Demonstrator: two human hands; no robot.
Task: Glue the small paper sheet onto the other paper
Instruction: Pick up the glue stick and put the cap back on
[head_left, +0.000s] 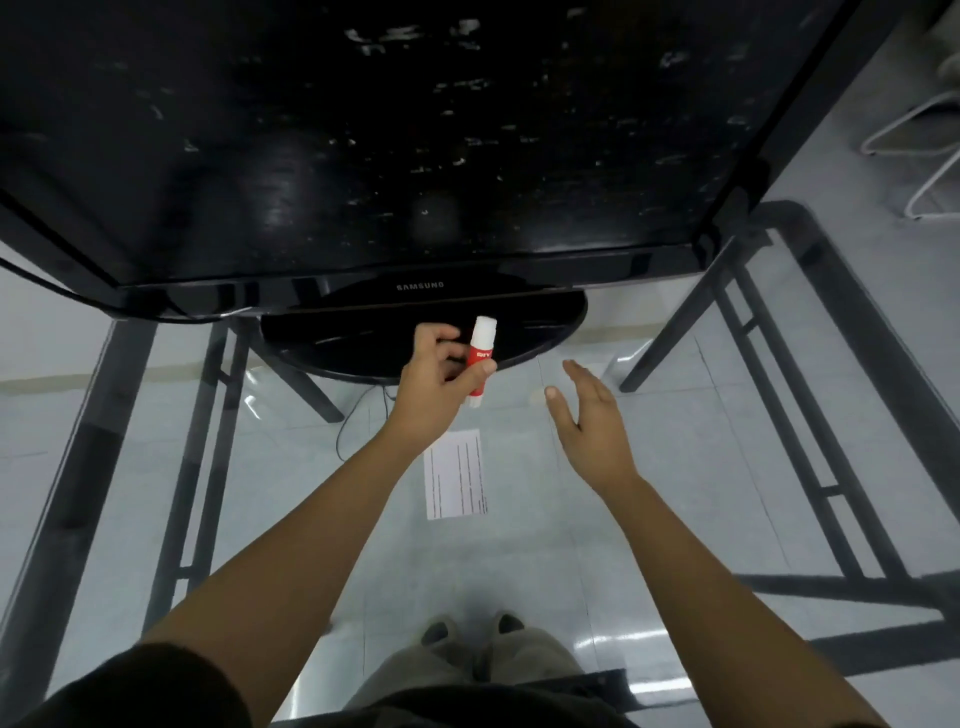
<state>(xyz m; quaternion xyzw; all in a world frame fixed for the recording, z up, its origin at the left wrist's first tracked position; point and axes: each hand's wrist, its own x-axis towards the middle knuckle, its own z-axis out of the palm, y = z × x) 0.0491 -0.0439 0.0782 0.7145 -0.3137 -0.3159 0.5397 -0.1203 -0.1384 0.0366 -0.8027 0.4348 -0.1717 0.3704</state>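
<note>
Left hand (441, 371) grips a red-and-white glue stick (480, 361) upright, white cap on top, long axis near vertical, above the glass tabletop (675, 467). Right hand (589, 421) hangs open and empty just beside it, palm inward, prob. nearer for uncapping. Printed paper sheet (456, 475) lies flat below and behind both hands, twd the body; no second sheet visible.
</note>
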